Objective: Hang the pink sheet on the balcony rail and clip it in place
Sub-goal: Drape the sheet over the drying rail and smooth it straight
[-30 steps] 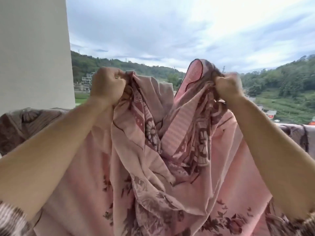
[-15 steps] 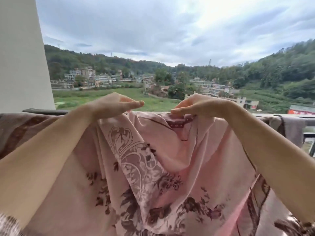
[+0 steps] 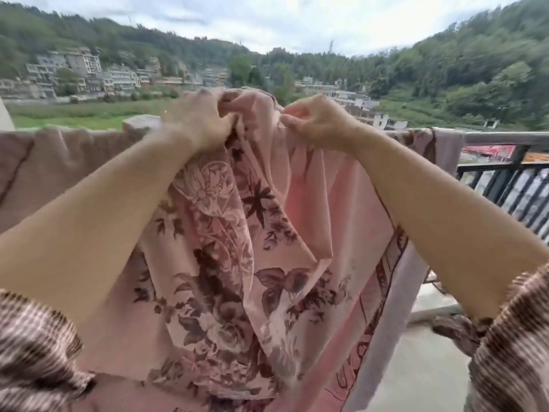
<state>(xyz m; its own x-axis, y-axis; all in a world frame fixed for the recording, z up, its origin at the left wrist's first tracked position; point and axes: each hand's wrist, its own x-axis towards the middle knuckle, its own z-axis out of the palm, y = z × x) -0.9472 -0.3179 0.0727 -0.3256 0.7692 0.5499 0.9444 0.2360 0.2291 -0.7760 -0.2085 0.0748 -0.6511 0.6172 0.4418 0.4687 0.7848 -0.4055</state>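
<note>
Blurred hills (image 3: 475, 69), pink sheet (image 3: 267, 233) half-hiding rail (image 3: 505, 138)

Pink sheet (image 3: 267, 233) bunched at balcony rail (image 3: 505, 137), gripped by left hand (image 3: 202, 120), pinched by right hand (image 3: 318, 123).
</note>
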